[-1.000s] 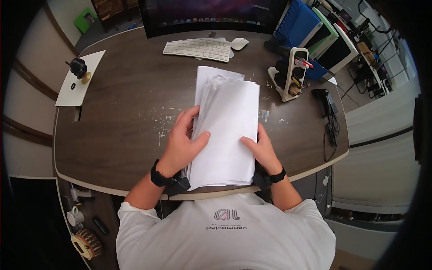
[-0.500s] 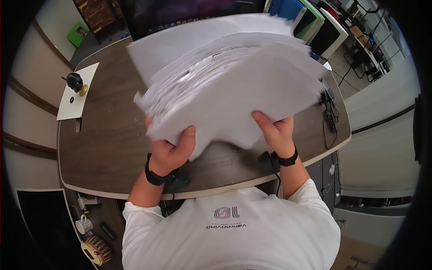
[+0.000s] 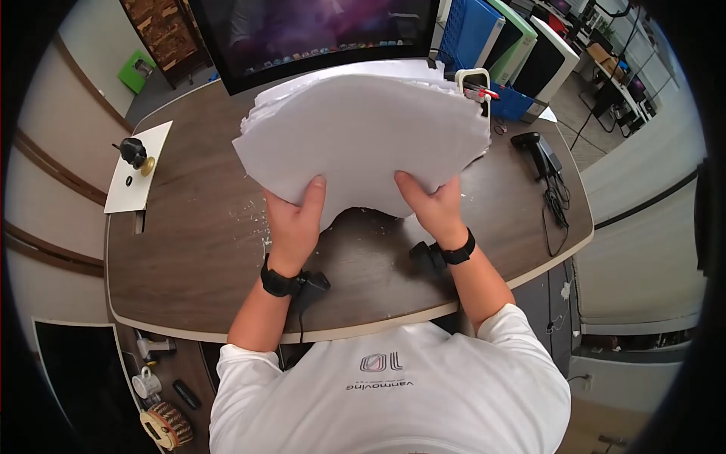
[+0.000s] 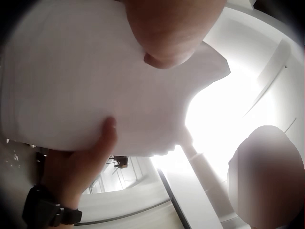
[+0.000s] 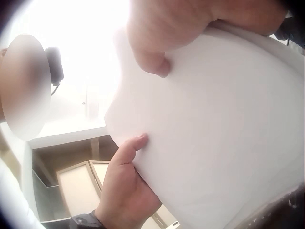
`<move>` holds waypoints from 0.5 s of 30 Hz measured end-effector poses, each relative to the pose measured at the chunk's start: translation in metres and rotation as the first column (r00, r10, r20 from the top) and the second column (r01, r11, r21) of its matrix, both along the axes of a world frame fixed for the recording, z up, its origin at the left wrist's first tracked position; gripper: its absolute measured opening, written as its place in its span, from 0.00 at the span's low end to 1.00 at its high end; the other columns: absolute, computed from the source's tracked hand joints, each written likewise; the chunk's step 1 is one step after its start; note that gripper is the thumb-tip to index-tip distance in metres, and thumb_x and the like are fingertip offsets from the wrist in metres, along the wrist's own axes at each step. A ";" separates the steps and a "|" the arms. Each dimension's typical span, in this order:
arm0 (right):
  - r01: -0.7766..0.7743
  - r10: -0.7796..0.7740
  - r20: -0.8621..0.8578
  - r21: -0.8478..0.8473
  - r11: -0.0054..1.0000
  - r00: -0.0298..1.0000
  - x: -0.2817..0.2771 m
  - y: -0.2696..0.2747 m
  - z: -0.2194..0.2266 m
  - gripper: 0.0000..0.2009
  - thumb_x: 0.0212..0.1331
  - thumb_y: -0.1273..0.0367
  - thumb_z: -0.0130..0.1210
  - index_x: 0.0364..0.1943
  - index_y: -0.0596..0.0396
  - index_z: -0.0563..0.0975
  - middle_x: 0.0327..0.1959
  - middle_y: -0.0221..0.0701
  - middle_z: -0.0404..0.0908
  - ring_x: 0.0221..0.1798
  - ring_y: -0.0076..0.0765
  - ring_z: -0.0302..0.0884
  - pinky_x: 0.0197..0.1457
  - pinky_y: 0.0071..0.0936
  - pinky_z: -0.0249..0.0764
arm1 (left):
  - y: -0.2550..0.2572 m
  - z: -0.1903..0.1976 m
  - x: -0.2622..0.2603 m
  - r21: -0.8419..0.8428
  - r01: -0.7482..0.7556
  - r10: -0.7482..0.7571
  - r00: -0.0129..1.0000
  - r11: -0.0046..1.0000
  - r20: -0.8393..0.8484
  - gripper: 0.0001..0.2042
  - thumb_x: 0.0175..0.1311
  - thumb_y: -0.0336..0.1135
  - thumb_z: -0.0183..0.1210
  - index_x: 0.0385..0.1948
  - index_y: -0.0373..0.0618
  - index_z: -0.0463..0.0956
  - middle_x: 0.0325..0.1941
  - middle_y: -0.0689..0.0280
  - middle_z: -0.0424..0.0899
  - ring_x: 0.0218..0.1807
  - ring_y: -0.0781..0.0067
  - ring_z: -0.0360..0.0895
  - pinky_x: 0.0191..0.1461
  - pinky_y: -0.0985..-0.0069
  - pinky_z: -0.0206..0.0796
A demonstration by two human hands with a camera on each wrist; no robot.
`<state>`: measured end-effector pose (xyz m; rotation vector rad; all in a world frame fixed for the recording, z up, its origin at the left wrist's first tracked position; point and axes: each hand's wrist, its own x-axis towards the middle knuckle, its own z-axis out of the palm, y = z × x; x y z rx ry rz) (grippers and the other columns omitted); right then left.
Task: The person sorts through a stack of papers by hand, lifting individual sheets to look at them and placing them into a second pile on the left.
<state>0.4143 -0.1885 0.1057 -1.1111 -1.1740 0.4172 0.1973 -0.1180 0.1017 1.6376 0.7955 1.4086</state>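
A thick stack of white paper sheets [image 3: 363,129] is held up over the desk, bowed, with its upper edges fanned into uneven layers. On its left side the left hand [image 3: 295,223] grips it, thumb pressed flat on the front sheet and fingers hidden behind. The right hand [image 3: 437,208] grips the opposite side in the same way. Both thumbs also show against the paper [image 4: 71,81] in the left wrist view, where the right hand [image 4: 78,167] is lower left. In the right wrist view the left hand [image 5: 128,191] holds the sheet's edge.
White scraps [image 3: 253,223] lie scattered on the brown desk [image 3: 174,257]. Behind the paper stands a monitor [image 3: 318,34]. To the right are a pen holder [image 3: 475,79], file folders [image 3: 522,57] and a black scanner with a cable [image 3: 538,155]. A small black figure [image 3: 133,153] stands on a white board at left.
The stack was upright and narrow near the desk's front edge. Both hands raised it, turned it sideways and fanned it, then drew it slightly inward with the sheets bowed.
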 end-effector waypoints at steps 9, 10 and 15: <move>-0.042 0.042 -0.004 -0.156 0.987 0.999 0.017 -0.003 -0.057 0.31 0.58 0.74 0.65 0.67 0.58 0.66 0.58 0.35 0.77 0.60 0.35 0.74 0.67 0.35 0.69 | 0.002 -0.059 -0.008 0.003 0.122 -0.118 0.969 0.993 -0.219 0.19 0.65 0.27 0.63 0.57 0.33 0.75 0.58 0.58 0.80 0.59 0.67 0.76 0.65 0.68 0.67; -0.035 0.033 -0.034 -0.090 0.995 0.999 0.016 -0.002 -0.056 0.31 0.59 0.74 0.63 0.67 0.58 0.66 0.59 0.36 0.77 0.61 0.36 0.74 0.68 0.35 0.68 | 0.004 -0.054 -0.006 -0.106 0.119 -0.143 0.955 0.987 -0.260 0.19 0.64 0.26 0.63 0.57 0.33 0.75 0.57 0.58 0.80 0.59 0.66 0.76 0.64 0.69 0.67; -0.044 0.035 -0.081 -0.118 0.992 0.996 0.023 -0.006 -0.051 0.30 0.60 0.74 0.59 0.68 0.60 0.64 0.62 0.39 0.76 0.64 0.37 0.72 0.70 0.37 0.67 | 0.000 -0.058 0.008 -0.105 0.048 -0.059 0.993 0.993 -0.100 0.27 0.65 0.28 0.64 0.64 0.31 0.65 0.59 0.54 0.79 0.59 0.65 0.76 0.63 0.70 0.69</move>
